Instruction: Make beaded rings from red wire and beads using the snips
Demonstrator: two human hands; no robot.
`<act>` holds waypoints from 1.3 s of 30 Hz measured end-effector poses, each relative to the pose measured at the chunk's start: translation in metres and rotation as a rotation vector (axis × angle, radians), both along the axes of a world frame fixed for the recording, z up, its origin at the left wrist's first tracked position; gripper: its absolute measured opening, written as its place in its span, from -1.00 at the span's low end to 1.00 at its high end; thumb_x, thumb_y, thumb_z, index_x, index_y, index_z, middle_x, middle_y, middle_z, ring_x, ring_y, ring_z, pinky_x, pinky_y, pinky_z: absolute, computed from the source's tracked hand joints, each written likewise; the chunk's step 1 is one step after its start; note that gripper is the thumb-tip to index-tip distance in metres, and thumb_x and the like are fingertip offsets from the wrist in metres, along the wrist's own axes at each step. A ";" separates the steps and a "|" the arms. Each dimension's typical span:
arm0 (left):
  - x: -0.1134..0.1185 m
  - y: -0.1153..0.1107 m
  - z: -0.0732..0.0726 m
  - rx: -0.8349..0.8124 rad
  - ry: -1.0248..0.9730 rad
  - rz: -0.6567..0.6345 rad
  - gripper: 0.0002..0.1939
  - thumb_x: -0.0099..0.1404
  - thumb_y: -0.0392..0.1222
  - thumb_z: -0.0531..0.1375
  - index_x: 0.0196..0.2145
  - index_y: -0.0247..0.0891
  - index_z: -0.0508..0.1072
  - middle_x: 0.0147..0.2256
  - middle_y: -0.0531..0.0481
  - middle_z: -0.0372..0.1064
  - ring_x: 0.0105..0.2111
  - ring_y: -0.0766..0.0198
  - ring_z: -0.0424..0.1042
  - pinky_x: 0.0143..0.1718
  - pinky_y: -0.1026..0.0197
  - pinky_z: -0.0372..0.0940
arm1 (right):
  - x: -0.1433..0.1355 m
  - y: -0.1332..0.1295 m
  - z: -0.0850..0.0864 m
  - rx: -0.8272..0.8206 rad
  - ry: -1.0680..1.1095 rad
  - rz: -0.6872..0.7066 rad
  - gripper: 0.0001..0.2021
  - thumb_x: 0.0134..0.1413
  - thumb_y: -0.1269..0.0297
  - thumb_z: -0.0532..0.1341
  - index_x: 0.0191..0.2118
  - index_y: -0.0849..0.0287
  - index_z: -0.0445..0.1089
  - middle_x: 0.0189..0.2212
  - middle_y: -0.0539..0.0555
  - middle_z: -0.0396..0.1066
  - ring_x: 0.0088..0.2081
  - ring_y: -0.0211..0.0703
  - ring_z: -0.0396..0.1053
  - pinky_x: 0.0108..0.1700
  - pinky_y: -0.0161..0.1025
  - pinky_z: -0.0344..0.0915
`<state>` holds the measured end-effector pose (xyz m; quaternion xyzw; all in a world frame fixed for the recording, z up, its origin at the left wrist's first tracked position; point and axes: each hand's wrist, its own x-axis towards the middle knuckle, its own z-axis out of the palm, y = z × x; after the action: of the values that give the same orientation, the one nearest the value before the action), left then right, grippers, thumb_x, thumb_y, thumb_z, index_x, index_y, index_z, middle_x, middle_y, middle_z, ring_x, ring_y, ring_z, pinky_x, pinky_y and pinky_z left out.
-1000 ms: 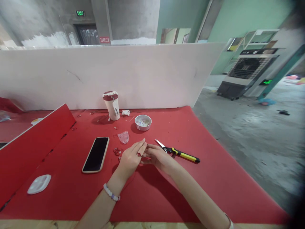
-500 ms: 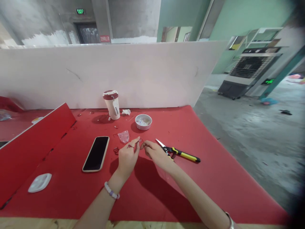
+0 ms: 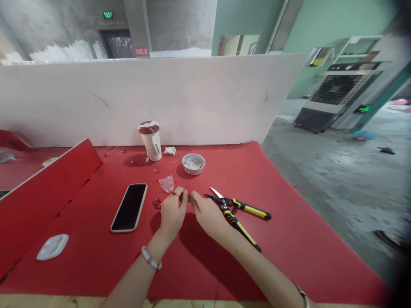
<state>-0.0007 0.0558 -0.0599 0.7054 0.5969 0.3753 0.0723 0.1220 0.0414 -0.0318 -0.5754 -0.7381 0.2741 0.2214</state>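
Red tabletop [image 3: 298,252]: phone [image 3: 129,208], bowl [image 3: 195,172], splayed shears [image 3: 226,201] around left hand [image 3: 172,210] and right hand [image 3: 208,212], both narrowly pinched on thin cord [image 3: 189,191].

Likely workshop — patchy wall [image 3: 64,25] | concrete floor [image 3: 334,179] | red worktable [image 3: 295,252]

Seeing phone [image 3: 129,208] lying on surface [image 3: 289,265] left of left hand [image 3: 171,211], shears [image 3: 224,204] right of right hand [image 3: 209,216], bowl [image 3: 194,171], cup [image 3: 150,145] behind.

Your left hand [image 3: 172,212] wears a dark ring [image 3: 175,194] beyond its white-and-purple beaded bracelet [image 3: 150,259]; right of the bracelet shows a metallic-looking armband [image 3: 303,295].
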 end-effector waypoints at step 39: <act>-0.001 -0.009 0.006 0.059 0.123 -0.340 -0.77 0.30 -0.31 -0.03 -0.46 -0.23 0.34 -0.54 0.02 0.36 -0.55 0.28 0.33 -0.50 0.26 0.10 | 0.042 0.014 -0.013 -0.757 1.127 0.003 -0.81 -0.27 0.30 0.41 -0.50 0.20 0.42 -0.54 -0.08 0.28 -0.45 -0.33 0.24 -0.27 -0.29 0.23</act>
<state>-0.0014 0.0468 -0.0543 0.8195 0.4612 0.3312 0.0771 0.1638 0.0557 -0.0451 -0.3815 -0.3642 0.7718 0.3551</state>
